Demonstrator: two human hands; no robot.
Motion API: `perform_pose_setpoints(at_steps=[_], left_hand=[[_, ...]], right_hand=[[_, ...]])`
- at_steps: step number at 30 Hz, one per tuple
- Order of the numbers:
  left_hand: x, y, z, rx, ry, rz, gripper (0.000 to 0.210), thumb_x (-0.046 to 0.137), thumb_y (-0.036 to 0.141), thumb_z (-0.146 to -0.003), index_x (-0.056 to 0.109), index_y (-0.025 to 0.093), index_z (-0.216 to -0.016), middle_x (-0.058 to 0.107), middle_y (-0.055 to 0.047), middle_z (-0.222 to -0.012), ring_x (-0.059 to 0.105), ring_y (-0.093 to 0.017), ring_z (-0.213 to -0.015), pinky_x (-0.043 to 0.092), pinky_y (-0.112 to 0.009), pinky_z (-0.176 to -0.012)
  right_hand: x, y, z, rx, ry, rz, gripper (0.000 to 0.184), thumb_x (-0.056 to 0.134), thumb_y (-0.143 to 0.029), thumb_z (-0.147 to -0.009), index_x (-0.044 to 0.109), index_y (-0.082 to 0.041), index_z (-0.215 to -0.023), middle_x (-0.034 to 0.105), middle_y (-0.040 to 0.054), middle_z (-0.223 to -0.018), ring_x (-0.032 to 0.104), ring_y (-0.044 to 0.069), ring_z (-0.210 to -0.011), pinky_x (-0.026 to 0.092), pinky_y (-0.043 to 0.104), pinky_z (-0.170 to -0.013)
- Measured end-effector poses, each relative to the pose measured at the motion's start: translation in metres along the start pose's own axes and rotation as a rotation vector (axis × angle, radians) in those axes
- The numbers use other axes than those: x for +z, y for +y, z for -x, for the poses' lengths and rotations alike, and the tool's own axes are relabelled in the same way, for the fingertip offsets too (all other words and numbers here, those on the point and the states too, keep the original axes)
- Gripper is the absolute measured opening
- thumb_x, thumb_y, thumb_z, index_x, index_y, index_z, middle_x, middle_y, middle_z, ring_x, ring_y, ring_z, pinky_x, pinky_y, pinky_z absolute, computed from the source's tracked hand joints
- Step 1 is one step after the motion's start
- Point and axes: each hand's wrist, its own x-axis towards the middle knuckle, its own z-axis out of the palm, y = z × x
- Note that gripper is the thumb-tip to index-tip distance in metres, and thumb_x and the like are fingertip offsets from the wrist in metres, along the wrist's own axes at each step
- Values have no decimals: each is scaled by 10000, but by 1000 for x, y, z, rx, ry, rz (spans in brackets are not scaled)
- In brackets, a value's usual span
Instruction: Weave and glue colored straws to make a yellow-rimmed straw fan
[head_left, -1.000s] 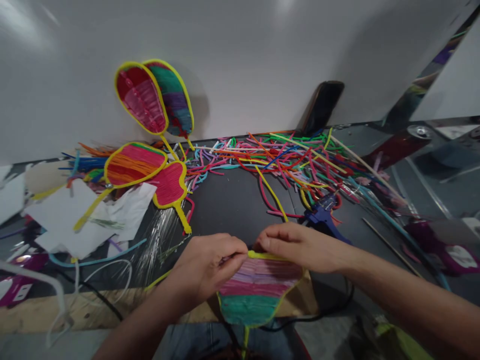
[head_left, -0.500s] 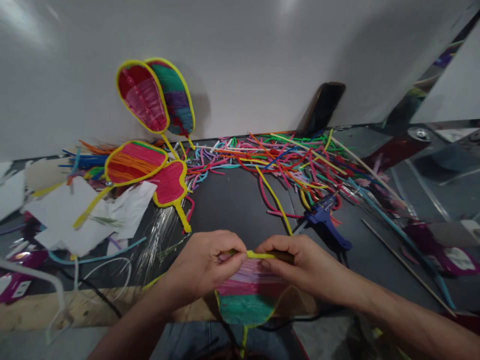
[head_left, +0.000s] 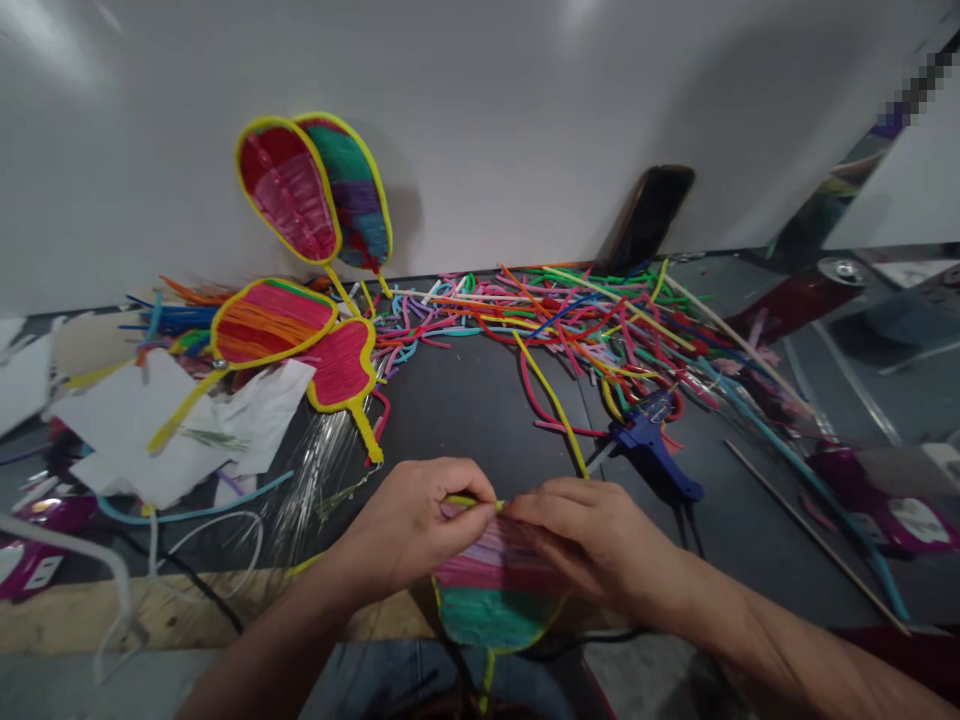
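A petal-shaped piece [head_left: 499,612] with pink, lilac, red and green bands hangs below my hands, its yellow stem [head_left: 487,680] pointing down towards me. Along its upper edge runs a fuzzy yellow pipe cleaner [head_left: 500,507]. My left hand [head_left: 427,515] pinches this pipe cleaner between thumb and forefinger. Close beside it, fingertips nearly touching, my right hand [head_left: 592,535] is closed on the same edge and covers the piece's upper right part.
Four-sided clutter surrounds the work: pipe cleaners [head_left: 480,310] in a heap, a blue glue gun [head_left: 652,440] at right, a phone [head_left: 649,215] against the wall. Finished-looking yellow-rimmed petals [head_left: 274,320] and white paper scraps [head_left: 150,410] lie left. A thin stick [head_left: 814,535] lies right.
My right hand has shifted slightly left along the yellow edge, its fingers now closer to my left fingertips and covering more of the pipe cleaner. My left hand stays almost still.
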Motion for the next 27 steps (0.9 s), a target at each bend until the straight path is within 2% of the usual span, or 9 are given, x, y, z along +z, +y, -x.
perform_pose_setpoints(at_steps=[7, 10, 15, 17, 21, 24, 27], left_hand=[[6, -3, -1, -71, 34, 70, 124, 549, 158, -744, 655, 191, -797, 661, 42, -740, 591, -103, -681, 424, -165, -585], [6, -3, -1, -56, 36, 108, 111, 553, 156, -746, 643, 190, -800, 644, 43, -736, 584, -100, -683, 428, -161, -588], [5, 0, 1, -58, 23, 120, 114, 546, 132, -743, 626, 195, -794, 624, 57, -728, 551, -85, -652, 398, -148, -548], [5, 0, 2, -61, 21, 119, 120, 542, 126, -741, 623, 198, -792, 621, 62, -732, 547, -80, -649, 391, -144, -543], [5, 1, 3, -66, 24, 100, 126, 538, 121, -732, 617, 204, -784, 608, 72, -716, 528, -72, -634, 369, -138, -528], [6, 3, 4, -60, 12, 119, 143, 520, 111, -727, 611, 203, -787, 609, 69, -728, 534, -74, -651, 370, -132, -527], [6, 5, 4, -38, 20, 106, 152, 513, 107, -720, 612, 200, -786, 610, 67, -728, 530, -73, -644, 364, -136, -530]], right_hand=[[-2, 2, -1, 60, -59, -74, 227, 453, -208, -937, 647, -170, -1047, 715, 76, -888, 646, 134, -756, 504, 238, -709], [-7, 1, -4, 210, -103, -303, 250, 468, -290, -947, 672, -175, -1037, 726, 56, -901, 655, 127, -781, 501, 225, -718], [-11, 6, -8, 535, 6, -689, 350, 522, -464, -903, 664, -170, -1028, 718, 57, -908, 654, 152, -817, 511, 266, -733], [-11, 7, -11, 594, -36, -772, 367, 546, -483, -882, 656, -156, -1007, 700, 50, -876, 631, 138, -770, 495, 258, -706], [-13, 1, -20, 650, -212, -762, 312, 603, -443, -829, 654, -136, -854, 587, -22, -675, 483, 81, -581, 385, 205, -547], [-13, -3, -27, 704, -254, -724, 205, 632, -353, -776, 620, -148, -767, 489, -62, -593, 397, 61, -522, 318, 190, -490], [-13, -3, -31, 739, -264, -738, 126, 617, -281, -738, 595, -157, -738, 493, -64, -594, 397, 56, -520, 316, 181, -487]])
